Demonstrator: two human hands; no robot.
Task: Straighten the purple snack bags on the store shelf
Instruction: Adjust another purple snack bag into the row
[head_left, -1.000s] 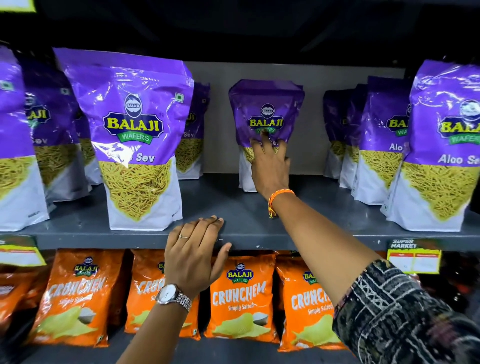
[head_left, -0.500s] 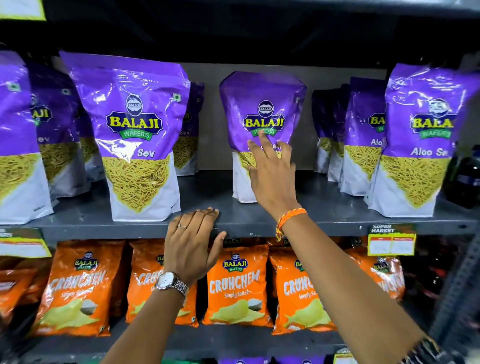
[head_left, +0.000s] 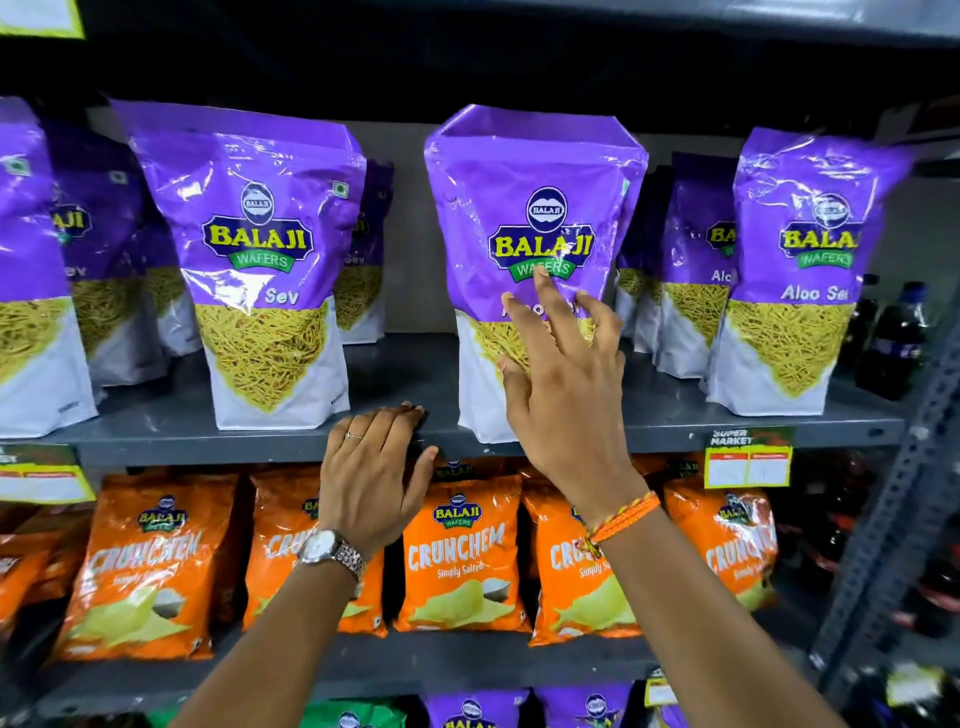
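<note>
Purple Balaji snack bags stand upright on the grey shelf (head_left: 156, 435). The middle purple bag (head_left: 535, 176) stands at the shelf's front edge. My right hand (head_left: 566, 405) is spread against its lower front, fingertips on the foil, not closed around it. A "Sev" bag (head_left: 260, 208) stands to its left, and an "Aloo Sev" bag (head_left: 800, 208) to its right. More purple bags stand behind both. My left hand (head_left: 371, 467) lies flat on the shelf's front lip between the two nearer bags, thumb below the edge, holding nothing.
Orange Crunchem bags (head_left: 457, 561) fill the shelf below. Dark bottles (head_left: 893, 338) stand at the far right beside a metal upright (head_left: 893, 519). A price tag (head_left: 748, 457) hangs on the shelf lip. The tops of more purple bags show at the bottom.
The middle purple bag has come forward from the back of the shelf to the front edge under my right hand. My fingers have spread apart. My left hand has stayed on the shelf lip.
</note>
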